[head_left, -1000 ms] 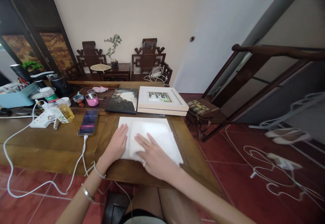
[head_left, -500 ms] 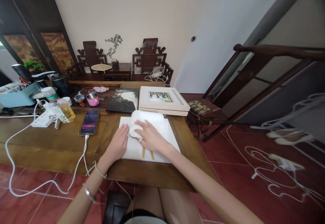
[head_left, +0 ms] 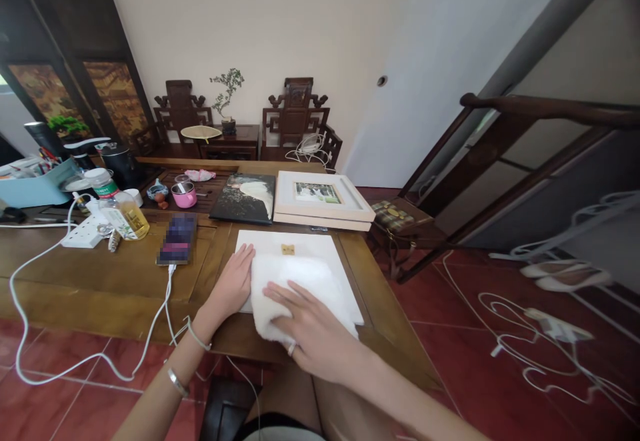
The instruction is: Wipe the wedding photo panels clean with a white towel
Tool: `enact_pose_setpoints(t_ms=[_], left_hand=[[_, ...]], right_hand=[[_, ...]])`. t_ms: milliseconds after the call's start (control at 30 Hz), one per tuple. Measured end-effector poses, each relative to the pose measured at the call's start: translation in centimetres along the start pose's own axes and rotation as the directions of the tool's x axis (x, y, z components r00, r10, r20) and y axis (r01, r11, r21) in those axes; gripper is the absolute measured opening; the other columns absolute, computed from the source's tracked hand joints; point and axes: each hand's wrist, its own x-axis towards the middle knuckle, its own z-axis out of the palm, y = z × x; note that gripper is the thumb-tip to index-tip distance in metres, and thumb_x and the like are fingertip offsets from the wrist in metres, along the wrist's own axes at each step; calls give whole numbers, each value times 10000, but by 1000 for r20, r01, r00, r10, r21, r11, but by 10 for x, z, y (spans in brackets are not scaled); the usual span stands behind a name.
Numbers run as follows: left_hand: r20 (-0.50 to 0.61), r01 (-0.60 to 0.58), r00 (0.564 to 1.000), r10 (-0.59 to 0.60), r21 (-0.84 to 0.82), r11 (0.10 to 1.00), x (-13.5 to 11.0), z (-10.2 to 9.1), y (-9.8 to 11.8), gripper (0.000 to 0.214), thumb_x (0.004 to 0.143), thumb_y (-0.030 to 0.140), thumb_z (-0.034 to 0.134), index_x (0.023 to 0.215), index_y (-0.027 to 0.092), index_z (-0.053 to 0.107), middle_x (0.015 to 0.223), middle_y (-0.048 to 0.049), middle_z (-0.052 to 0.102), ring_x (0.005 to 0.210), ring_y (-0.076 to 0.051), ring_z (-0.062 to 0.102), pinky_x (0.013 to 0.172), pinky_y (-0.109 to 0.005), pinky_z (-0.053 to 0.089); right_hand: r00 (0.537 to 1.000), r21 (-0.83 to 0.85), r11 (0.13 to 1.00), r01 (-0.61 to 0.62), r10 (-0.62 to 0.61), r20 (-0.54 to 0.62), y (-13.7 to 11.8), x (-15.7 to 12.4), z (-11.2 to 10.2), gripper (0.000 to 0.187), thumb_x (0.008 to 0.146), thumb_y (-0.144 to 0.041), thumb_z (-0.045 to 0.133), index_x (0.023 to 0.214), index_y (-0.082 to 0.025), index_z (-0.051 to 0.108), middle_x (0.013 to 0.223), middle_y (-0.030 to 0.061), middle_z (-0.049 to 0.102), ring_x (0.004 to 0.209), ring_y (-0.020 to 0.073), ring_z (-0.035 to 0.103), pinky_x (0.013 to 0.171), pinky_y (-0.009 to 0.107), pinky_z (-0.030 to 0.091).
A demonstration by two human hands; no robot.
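Observation:
A flat white board point(head_left: 320, 244) lies on the wooden table near its front edge. A small gold-coloured piece point(head_left: 288, 249) shows on its upper part. Over the board's lower half, reaching past its front edge, is a folded fluffy white cloth point(head_left: 305, 271). My right hand point(head_left: 317, 331), with a ring on one finger, holds the cloth from above, fingers spread over it; the thumb is partly hidden. My left hand point(head_left: 235, 281) rests along the board's left edge, fingers stretched out and holding nothing.
Behind the board are a framed photo point(head_left: 320, 208) and a dark picture panel point(head_left: 243, 198). Leftward lie a phone point(head_left: 176, 240) with its charging cable, a bottle point(head_left: 125, 218), a power strip point(head_left: 83, 233) and a pink cup point(head_left: 184, 194). A wooden chair point(head_left: 480, 154) stands at the right.
My right hand has drawn the cloth toward me, from the board's upper part to its front edge. The gold-coloured piece is now uncovered, while two tan strips lower down are covered. My left hand stays put.

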Motion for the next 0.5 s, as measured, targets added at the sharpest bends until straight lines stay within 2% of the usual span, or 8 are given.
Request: enact_pose_setpoints(t_ms=[167,267,333,433,500], left_hand=[[-29,29,999,-32,-72,997,0,-2,3,440,950,285,297,1345,131,413,1441,-126,383,1371,-224,278,1118,-472,254],[-53,98,993,-110,-197,975,1,-6,9,443,959,325,281,1358,175,402,1450,-90,375,1367,-207,288,1125,-456,249],[-82,115,986,-143,-273,955,3,-10,14,457,963,344,265,1376,183,376,1469,-72,342,1370,-190,281,1134,-428,242],[-142,99,978,-151,-320,942,4,-15,20,483,968,358,233,1396,160,339,1488,-66,305,1380,-173,253,1148,-395,215],[-170,85,975,-143,-312,946,4,-17,22,497,970,363,218,1398,138,333,1490,-73,299,1385,-167,238,1154,-380,201]], right_hand=[[986,-73,991,-113,103,-134,30,33,4,327,730,-107,524,1034,-145,639,1379,171,455,1342,248,309,1108,468,213],[973,-112,979,-173,152,-171,34,51,11,319,732,-106,547,1038,-113,635,1373,217,441,1340,298,301,1096,521,200],[979,-104,986,-133,115,-169,28,54,14,306,723,-90,548,1014,-119,638,1398,216,406,1356,295,266,1101,533,174],[995,-23,999,35,-37,-93,15,42,12,275,715,-106,549,966,-154,652,1438,169,366,1373,239,234,1126,483,139],[989,45,988,145,-145,-22,5,27,8,265,723,-146,557,967,-169,655,1438,147,377,1375,211,229,1136,448,122]])
